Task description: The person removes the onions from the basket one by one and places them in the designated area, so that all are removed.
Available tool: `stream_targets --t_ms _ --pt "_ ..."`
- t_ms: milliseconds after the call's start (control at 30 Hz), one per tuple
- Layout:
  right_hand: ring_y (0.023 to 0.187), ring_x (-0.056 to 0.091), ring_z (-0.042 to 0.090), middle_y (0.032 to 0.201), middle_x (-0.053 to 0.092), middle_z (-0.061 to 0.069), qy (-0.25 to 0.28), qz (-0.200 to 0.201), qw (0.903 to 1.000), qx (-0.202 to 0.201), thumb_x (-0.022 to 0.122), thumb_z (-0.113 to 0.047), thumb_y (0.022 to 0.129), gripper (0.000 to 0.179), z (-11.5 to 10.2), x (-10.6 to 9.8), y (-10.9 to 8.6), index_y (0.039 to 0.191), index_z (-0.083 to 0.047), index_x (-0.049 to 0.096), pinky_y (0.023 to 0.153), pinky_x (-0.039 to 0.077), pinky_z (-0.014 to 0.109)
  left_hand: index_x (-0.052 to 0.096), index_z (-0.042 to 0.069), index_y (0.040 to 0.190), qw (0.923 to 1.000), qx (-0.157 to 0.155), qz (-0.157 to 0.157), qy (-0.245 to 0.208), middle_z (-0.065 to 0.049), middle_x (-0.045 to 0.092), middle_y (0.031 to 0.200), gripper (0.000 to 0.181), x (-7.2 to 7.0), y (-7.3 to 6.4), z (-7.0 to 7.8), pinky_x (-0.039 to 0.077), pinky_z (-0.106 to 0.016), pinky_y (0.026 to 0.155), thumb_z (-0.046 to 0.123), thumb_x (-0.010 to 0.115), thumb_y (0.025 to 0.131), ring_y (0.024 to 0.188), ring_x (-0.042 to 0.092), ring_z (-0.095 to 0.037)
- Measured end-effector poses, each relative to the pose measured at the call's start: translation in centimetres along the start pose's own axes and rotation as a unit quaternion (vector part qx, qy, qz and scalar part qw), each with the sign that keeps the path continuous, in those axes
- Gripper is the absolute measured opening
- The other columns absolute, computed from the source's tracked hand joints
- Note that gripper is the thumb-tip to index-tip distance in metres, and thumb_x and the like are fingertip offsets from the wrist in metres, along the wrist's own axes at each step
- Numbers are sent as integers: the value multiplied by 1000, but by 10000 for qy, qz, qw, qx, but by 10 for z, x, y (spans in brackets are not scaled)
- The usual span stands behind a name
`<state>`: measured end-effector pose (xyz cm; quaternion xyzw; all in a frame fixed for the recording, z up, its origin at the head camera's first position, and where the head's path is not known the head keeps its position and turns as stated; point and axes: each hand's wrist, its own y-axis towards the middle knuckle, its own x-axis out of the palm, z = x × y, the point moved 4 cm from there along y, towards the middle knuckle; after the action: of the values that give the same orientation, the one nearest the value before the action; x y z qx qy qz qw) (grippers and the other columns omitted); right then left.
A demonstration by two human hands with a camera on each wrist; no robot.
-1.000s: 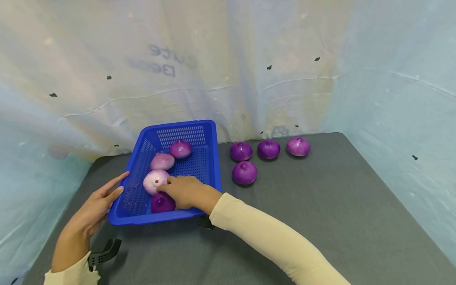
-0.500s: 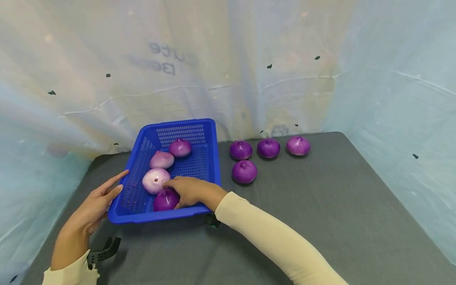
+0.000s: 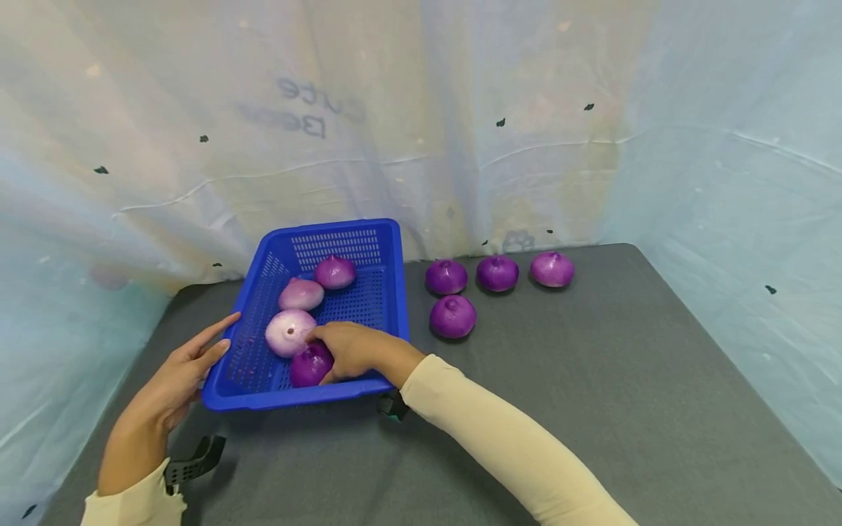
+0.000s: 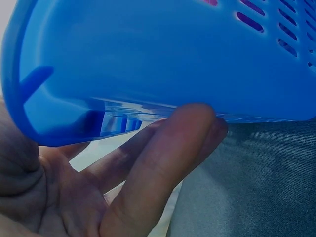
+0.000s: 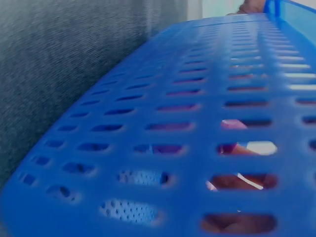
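A blue plastic basket [image 3: 302,398] holds a pale onion [image 3: 290,332], a dark purple onion [image 3: 312,365], a pinkish onion [image 3: 301,294] and a purple onion [image 3: 335,272]. Inside its near right part, my right hand [image 3: 355,351] holds the dark purple onion, thumb on the near side and fingers on the far side. The pale onion lies against those fingers. My left hand [image 3: 174,383] grips the basket's left rim; the left wrist view shows fingers [image 4: 163,163] against the basket's lower edge. Slots in the basket wall [image 5: 197,113] mostly hide the right hand's fingers in the right wrist view.
Right of the basket, on the grey table [image 3: 592,380], lie a front onion [image 3: 452,316] and a back row: a left onion [image 3: 446,277], a middle onion [image 3: 498,273] and a right onion [image 3: 552,269]. A plastic sheet [image 3: 421,131] hangs behind the table.
My right hand has shifted slightly right, and the dark purple onion has moved right and a little farther away inside the basket. My left hand stays at the rim.
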<state>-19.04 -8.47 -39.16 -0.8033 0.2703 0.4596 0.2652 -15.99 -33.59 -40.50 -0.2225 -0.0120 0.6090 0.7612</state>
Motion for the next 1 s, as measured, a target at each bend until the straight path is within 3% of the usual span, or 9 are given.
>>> stream_targets --t_ms 133,400,700,1000 --pt "134 50 13 143 54 1 139 179 9997 -90 84 -39 79 80 0 -2 0 147 -19 47 113 39 25 15 39 159 10000 -10 17 8 22 62 104 65 0 0 0 62 -43 77 51 44 102 92 72 -11" --pt "120 54 12 135 51 2 731 515 9958 -183 87 -40 76 83 -2 -8 -5 147 -25 47 100 50 26 15 38 159 10000 21 -9 -55 22 64 104 64 -1 0 1 62 -43 76 49 44 103 92 72 -11" --pt "128 49 16 143 44 4 1006 627 9908 -654 86 -35 77 85 -1 -18 -19 150 -25 43 103 48 28 16 38 159 10000 66 5 -62 24 64 103 65 -1 0 1 62 -43 76 49 44 102 91 72 -10" --pt "127 48 15 140 40 4 1282 852 9832 -981 87 -34 76 86 4 -25 -32 150 -30 43 104 46 25 15 36 160 9997 140 52 181 26 59 105 65 0 -1 2 61 -44 79 48 44 103 94 70 -7"
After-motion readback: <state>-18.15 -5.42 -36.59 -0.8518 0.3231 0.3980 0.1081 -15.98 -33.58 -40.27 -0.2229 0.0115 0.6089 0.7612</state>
